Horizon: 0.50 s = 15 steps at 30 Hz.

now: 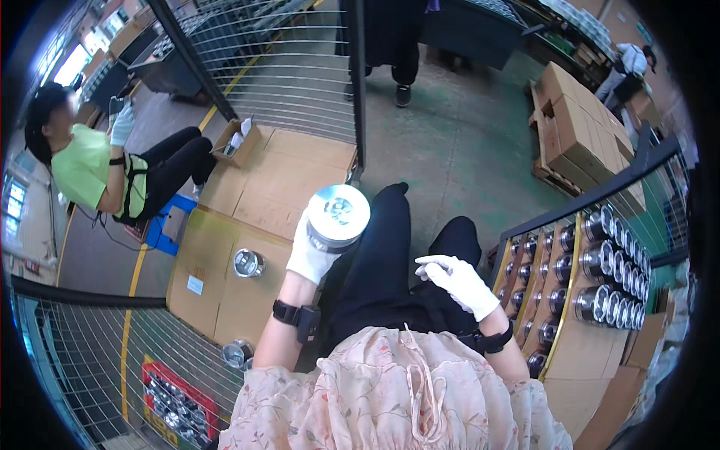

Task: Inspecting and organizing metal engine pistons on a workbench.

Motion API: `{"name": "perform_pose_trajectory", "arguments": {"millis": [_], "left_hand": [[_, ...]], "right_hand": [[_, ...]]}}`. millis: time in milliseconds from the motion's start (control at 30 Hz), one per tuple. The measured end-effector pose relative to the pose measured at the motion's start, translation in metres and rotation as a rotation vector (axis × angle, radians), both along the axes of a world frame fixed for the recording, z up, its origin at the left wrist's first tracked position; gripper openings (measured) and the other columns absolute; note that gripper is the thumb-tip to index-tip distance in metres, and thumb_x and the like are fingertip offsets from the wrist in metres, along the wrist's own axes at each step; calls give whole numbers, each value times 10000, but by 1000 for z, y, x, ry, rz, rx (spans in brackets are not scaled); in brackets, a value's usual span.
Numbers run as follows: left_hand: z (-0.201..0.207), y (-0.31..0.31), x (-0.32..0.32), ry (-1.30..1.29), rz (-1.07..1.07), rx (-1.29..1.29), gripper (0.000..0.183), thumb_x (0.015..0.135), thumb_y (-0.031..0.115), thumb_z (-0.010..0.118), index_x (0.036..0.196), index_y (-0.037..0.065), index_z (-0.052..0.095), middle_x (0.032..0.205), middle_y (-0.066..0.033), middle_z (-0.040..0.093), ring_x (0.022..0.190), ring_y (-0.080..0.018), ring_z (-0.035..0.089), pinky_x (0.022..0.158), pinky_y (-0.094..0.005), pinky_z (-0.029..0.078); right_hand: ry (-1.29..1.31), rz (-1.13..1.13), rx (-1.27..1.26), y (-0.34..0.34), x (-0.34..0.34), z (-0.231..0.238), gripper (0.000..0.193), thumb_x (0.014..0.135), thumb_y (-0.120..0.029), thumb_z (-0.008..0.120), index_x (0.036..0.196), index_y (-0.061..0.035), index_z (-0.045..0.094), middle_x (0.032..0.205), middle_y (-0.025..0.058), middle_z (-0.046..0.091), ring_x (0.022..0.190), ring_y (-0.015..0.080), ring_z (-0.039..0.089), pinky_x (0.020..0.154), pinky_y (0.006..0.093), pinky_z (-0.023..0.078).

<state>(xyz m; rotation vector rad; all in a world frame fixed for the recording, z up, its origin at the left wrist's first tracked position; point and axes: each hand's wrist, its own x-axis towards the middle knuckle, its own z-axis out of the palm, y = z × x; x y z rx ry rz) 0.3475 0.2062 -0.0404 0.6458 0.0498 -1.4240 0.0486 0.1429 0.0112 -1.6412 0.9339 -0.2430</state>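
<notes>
My left hand point(306, 257), in a white glove, is wrapped round the side of a shiny metal piston point(341, 212). The piston's bright round crown, with shallow recesses, faces up. My right hand point(459, 285), also gloved in white, hovers over my right thigh, its fingers stretched out and nothing visible in them. To the left of my left hand, a second piston point(249, 263) rests on the cardboard-covered surface point(225, 300). Another piece that looks like a piston point(238, 352) lies nearer to me, beside my left forearm.
Several rows of pistons point(598, 259) fill a cardboard-layered stack at my right, behind a black frame. A wire mesh panel point(292, 67) rises ahead. A person in a lime top point(82, 165) sits at left. Stacked cartons point(577, 120) stand far right; a red crate point(180, 397) is lower left.
</notes>
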Motion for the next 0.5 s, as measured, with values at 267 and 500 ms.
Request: {"name": "perform_pose_trajectory", "arguments": {"millis": [267, 500], "left_hand": [[19, -76, -69, 103, -397, -283, 213, 994, 193, 443, 1104, 67, 574, 1026, -42, 635, 889, -131, 630, 728, -269, 549], [12, -122, -110, 137, -406, 87, 360, 979, 420, 497, 1165, 124, 580, 948, -26, 663, 729, -172, 653, 671, -296, 553]], "right_hand": [[-24, -178, 26, -17, -35, 24, 424, 958, -323, 578, 1216, 13, 604, 1031, 99, 675, 967, 162, 628, 894, 291, 477], [-696, -449, 746, -13, -31, -1, 550, 976, -441, 501, 1308, -3, 480, 1135, 172, 629, 1040, 271, 632, 895, 414, 521]]}}
